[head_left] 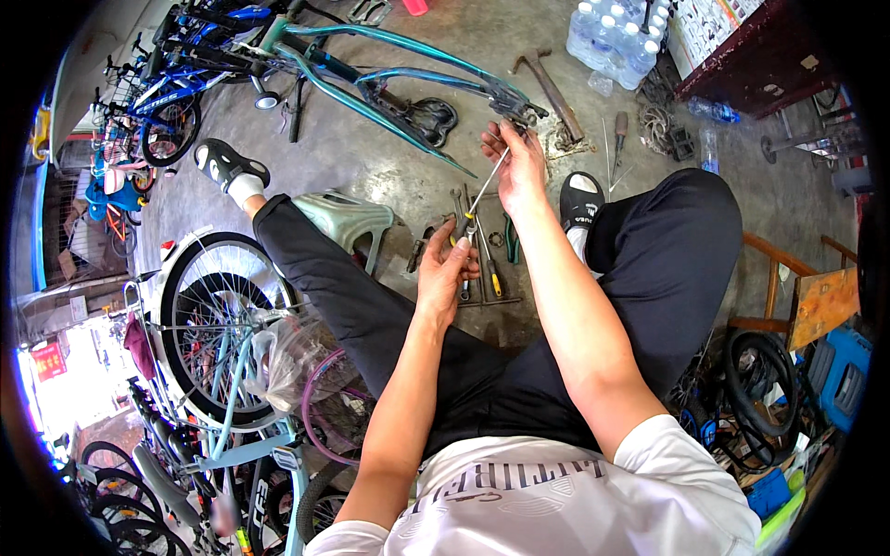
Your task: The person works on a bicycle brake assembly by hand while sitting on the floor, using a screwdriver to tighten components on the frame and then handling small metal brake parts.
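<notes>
My left hand (443,271) is closed on the yellow-and-black handle of a long screwdriver (468,222). My right hand (519,169) is higher up, its thumb and index finger at the upper end of the shaft and its other fingers curled. That end is beside the rear end of a teal bicycle frame (399,65) lying on the concrete; exactly what the fingertips grip is hidden. Around my hands on the floor lie wrenches (457,199), a yellow-handled screwdriver (493,273) and green pliers (510,241). A rusty hammer (547,93) rests above my right hand.
A plastic stool (357,222) is by my left leg. Bicycles (167,102) and a wheel (222,324) crowd the left. Water bottles (612,42) and a dark cabinet (760,69) are upper right. A wooden chair (816,306), tyres (760,380) and a blue case (839,371) are at right.
</notes>
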Demonstrator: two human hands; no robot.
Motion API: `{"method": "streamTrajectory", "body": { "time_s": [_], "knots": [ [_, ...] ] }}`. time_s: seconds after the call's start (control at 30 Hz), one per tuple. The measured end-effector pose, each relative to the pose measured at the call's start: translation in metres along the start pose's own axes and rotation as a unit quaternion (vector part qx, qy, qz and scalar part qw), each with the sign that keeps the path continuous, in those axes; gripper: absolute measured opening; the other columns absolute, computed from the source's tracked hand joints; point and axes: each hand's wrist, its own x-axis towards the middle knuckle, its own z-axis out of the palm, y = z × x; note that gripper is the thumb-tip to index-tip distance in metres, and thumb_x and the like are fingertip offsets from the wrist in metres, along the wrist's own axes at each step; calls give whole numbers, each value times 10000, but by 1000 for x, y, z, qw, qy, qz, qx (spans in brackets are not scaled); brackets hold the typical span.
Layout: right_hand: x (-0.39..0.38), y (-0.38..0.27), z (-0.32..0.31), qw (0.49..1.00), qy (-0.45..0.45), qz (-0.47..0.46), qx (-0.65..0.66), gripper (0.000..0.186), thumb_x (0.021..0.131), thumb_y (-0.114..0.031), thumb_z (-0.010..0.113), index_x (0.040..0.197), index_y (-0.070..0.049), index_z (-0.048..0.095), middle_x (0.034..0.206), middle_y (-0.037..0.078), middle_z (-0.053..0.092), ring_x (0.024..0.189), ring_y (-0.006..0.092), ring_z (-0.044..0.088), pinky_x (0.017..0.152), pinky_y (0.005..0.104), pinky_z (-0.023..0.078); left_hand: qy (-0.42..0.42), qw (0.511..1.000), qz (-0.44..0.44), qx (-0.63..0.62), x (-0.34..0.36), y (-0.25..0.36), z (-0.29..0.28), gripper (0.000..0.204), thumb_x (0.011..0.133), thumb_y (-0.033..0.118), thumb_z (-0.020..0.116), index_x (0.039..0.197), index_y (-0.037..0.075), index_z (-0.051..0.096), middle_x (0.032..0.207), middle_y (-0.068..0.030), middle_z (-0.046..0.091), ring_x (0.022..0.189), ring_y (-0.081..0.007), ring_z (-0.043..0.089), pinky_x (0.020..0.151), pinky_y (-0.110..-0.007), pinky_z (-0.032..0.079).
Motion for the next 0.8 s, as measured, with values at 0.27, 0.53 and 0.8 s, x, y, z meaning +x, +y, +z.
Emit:
{"method": "streamTrajectory", "body": {
  "time_s": [0.27, 0.53, 0.8],
  "knots": [
    [-3, 1, 1, 999, 16, -15, -44, 302, 972, -187, 710, 1216, -72, 575, 1083, 106, 707, 899, 207, 707, 766, 324, 570, -33, 999, 3, -27, -2, -5, -4, 716, 1015, 214, 667, 1603, 54, 290, 1028, -74, 640, 873, -142, 651, 750, -313, 570],
    [-2, 2, 1, 999, 19, -8, -48, 305, 977, -184, 698, 1221, -52, 570, 1084, 115, 706, 897, 216, 709, 760, 331, 573, 58, 995, 51, 70, 6, -14, -3, 409, 1062, 320, 602, 1317, 1, 584, 794, -11, 602, 679, -99, 578, 643, -245, 498],
    [-1, 2, -1, 999, 9, -11, -49, 312, 974, -191, 703, 1224, -64, 565, 1091, 122, 696, 902, 223, 707, 758, 344, 568, 106, 992, 44, 49, 11, -18, -5, 411, 1049, 405, 610, 1172, 15, 650, 811, -6, 590, 674, -88, 549, 620, -261, 501]
  ]
}}
